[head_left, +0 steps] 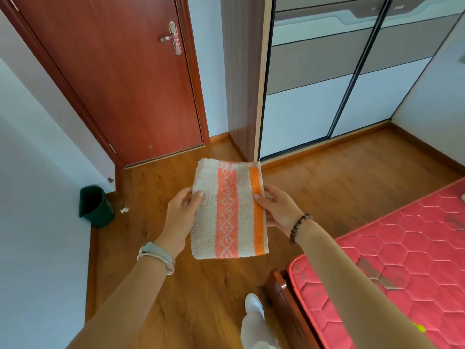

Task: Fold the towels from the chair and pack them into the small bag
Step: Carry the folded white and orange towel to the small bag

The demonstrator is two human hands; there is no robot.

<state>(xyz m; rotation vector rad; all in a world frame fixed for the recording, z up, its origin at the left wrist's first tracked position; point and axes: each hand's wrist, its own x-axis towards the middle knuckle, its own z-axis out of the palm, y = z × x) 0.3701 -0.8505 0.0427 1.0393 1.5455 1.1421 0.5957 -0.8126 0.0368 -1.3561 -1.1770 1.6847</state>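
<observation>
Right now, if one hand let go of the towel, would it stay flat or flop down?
It would probably flop: the towel is soft cloth, held flat by the left hand and right hand pinching opposite edges. It seems light, since those pinches alone carry it. Its fuzzy pile likely resists slipping.

Home bedroom; red mattress (407, 260); sliding wardrobe (352, 84); wooden door (120, 84).

Ahead I see a shut red-brown door (120, 79) in a pale blue wall (210, 71), with a sliding-door wardrobe (327, 102) to its right. The floor (201, 298) is glossy wood, evenly lit. A dark green bin (94, 206) stands by the left wall, and a red quilted mattress (407, 263) fills my lower right.
</observation>
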